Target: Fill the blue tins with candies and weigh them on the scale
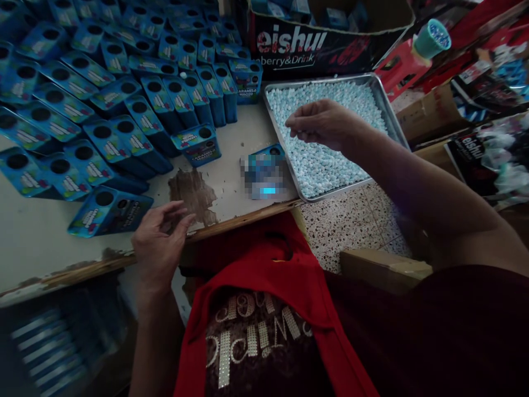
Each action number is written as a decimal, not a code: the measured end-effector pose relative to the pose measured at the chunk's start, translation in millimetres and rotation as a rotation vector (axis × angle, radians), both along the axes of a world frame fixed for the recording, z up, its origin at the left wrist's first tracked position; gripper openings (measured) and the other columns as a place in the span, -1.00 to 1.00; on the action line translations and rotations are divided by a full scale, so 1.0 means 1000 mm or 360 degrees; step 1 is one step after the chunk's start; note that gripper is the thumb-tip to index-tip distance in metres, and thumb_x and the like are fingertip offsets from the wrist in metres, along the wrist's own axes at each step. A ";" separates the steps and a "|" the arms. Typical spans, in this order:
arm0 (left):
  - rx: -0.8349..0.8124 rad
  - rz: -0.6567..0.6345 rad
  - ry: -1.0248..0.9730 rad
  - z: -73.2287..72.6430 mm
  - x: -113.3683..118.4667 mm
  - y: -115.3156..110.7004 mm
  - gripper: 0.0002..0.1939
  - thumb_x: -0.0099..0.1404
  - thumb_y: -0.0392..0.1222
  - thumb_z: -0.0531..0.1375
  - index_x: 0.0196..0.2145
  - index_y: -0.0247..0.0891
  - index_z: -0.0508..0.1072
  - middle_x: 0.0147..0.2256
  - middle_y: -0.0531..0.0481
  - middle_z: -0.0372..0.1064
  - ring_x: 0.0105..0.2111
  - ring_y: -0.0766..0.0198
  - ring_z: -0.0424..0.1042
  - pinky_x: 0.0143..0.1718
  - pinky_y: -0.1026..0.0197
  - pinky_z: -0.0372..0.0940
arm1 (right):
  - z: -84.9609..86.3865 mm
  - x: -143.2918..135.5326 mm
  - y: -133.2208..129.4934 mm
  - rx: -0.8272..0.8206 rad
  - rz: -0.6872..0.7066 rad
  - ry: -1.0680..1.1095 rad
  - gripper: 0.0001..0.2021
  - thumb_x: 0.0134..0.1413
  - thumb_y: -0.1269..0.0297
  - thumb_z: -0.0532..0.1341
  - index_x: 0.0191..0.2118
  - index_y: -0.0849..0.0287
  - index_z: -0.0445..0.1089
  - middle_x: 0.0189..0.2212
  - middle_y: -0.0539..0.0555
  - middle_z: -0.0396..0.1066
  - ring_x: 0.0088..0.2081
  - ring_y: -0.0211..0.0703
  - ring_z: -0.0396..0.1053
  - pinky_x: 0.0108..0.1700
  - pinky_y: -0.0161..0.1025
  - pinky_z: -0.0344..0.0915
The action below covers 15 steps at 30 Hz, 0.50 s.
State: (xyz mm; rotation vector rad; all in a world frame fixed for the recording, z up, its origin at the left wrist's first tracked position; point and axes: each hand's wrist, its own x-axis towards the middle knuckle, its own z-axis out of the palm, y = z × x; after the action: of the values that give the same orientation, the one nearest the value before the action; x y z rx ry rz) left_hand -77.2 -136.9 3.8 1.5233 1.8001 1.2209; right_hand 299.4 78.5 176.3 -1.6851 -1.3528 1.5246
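Observation:
My right hand (316, 122) is above a metal tray (397, 122) filled with small pale blue and white candies (330, 165). Its fingers are pinched together, and whatever may be between them is hidden. Over the table's front edge is my left hand (159, 242), thumb and fingers apart, with nothing in it. Just beyond it stands a blue candy box (109, 212) with a dark round hole on top. Another blue box (198, 146) stands farther in. Between the hands, a blue item (264, 173), partly pixelated, is on the table by the tray.
Many blue boxes (58, 110) crowd the left and back of the worn white table (231, 193). A large dark carton (330, 52) with blue boxes inside stands behind the tray. A teal cup (432, 38) sits on a red stool (403, 66). Below right is a cardboard box (384, 264).

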 end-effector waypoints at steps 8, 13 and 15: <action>0.0084 -0.0006 0.0132 0.000 0.007 0.006 -0.51 0.50 0.26 0.49 0.09 -0.19 0.78 0.02 -0.17 0.70 0.00 -0.03 0.77 0.15 -0.16 0.74 | -0.011 0.017 -0.001 -0.0222 -0.0283 0.0204 -0.74 0.27 0.74 0.46 -0.18 0.22 0.62 -0.29 0.08 0.68 -0.27 -0.25 0.67 -0.23 -0.44 0.64; 0.0073 0.0008 0.0045 0.000 0.008 0.008 -0.48 0.46 0.27 0.51 0.11 -0.20 0.77 0.04 -0.18 0.69 0.03 -0.05 0.78 0.19 -0.22 0.75 | 0.002 0.007 -0.006 -0.0094 0.0140 0.0094 -0.82 0.31 0.50 0.63 -0.16 0.21 0.65 -0.39 0.02 0.65 -0.41 -0.30 0.58 -0.38 -0.44 0.52; 0.0055 0.0016 -0.0003 -0.001 0.008 0.008 -0.48 0.45 0.25 0.52 0.11 -0.21 0.76 0.05 -0.18 0.70 0.03 -0.04 0.79 0.19 -0.20 0.75 | 0.004 0.001 -0.006 -0.0014 0.0319 0.0014 -0.81 0.33 0.38 0.66 -0.16 0.18 0.66 -0.44 -0.03 0.62 -0.46 -0.32 0.50 -0.44 -0.44 0.44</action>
State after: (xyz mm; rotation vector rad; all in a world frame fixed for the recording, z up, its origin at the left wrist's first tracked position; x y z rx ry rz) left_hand -69.4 -129.3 2.7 1.5329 1.7964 1.2642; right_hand 300.5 72.2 180.4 -1.5852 -1.5513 1.6473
